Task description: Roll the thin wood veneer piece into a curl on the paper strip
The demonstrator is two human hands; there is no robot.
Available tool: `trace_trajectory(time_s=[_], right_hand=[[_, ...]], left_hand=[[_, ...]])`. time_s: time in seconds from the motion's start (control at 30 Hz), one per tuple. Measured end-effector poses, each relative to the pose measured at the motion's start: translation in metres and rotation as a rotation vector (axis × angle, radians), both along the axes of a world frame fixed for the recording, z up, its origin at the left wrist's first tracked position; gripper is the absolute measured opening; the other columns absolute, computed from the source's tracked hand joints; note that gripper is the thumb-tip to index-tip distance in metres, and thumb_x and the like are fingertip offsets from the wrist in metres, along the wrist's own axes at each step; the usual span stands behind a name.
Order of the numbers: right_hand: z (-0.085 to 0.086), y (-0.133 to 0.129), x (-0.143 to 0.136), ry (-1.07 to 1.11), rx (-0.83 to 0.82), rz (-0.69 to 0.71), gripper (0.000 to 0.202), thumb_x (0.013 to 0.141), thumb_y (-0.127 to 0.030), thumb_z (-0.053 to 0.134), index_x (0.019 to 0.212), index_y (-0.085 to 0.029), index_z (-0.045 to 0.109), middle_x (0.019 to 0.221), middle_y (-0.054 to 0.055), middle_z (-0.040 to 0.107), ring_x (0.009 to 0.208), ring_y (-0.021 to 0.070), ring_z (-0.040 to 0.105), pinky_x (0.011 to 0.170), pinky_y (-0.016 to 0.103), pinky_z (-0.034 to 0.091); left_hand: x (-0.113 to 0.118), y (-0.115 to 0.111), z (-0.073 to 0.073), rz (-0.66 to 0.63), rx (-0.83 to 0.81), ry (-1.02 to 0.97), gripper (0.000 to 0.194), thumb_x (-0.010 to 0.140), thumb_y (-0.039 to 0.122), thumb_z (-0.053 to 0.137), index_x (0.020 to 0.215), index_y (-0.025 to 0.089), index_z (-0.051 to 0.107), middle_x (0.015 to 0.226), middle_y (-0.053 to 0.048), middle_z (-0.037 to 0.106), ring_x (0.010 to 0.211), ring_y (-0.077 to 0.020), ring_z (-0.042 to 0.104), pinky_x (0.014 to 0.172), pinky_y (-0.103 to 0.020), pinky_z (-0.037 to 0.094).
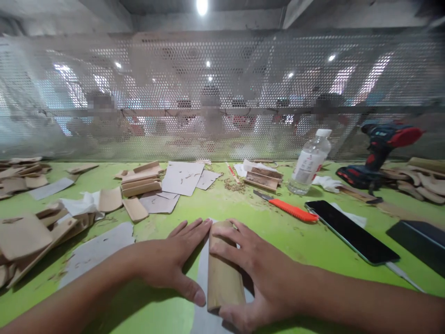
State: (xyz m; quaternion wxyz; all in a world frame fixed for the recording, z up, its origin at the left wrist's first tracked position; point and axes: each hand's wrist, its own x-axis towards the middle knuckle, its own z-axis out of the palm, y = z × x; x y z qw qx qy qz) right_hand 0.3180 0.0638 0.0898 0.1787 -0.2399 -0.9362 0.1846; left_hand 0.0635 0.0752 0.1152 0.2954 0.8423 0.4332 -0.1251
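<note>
A curved piece of split bamboo [224, 273] lies lengthwise, rounded side up, on a sheet of paper [200, 301] in front of me. My right hand [257, 264] grips it from the right, with fingers over its far part and the thumb at its near end. Just left of the bamboo, my left hand [181, 260] rests with fingers stretched out, fingertips on the paper's left edge. Between its thumb and the bamboo a strip of paper shows. What lies under the bamboo is partly hidden.
Bamboo pieces [24, 236] are heaped on the left, more [142, 178] at the back. To the right are an orange utility knife [292, 209], a bottle [309, 162], a phone [352, 232] with a cable, and a cordless drill [378, 153]. A perforated screen [208, 102] stands behind.
</note>
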Motion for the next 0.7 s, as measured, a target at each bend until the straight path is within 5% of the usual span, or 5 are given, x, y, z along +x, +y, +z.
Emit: trace_trajectory(time_s=[0.53, 0.7], right_hand=[[0.005, 0.006, 0.0, 0.002, -0.035, -0.012, 0.085, 0.065, -0.064, 0.081, 0.135, -0.018, 0.065, 0.148, 0.016, 0.055, 0.134, 0.0358, 0.051, 0.125, 0.054, 0.025], [0.004, 0.014, 0.002, -0.038, -0.025, -0.135, 0.085, 0.072, -0.065, 0.077, 0.14, -0.016, 0.062, 0.151, 0.019, 0.052, 0.135, 0.0389, 0.047, 0.118, 0.058, 0.035]], left_hand=[[-0.001, 0.0, 0.0, 0.018, -0.01, -0.022, 0.142, 0.073, 0.085, 0.072, 0.167, 0.015, -0.008, 0.17, -0.014, -0.011, 0.155, -0.0433, -0.008, 0.125, -0.061, 0.016], [0.003, -0.002, 0.007, 0.036, -0.019, 0.02, 0.145, 0.073, 0.084, 0.072, 0.166, 0.012, -0.013, 0.169, -0.015, -0.014, 0.157, -0.0407, -0.006, 0.124, -0.058, 0.02]])
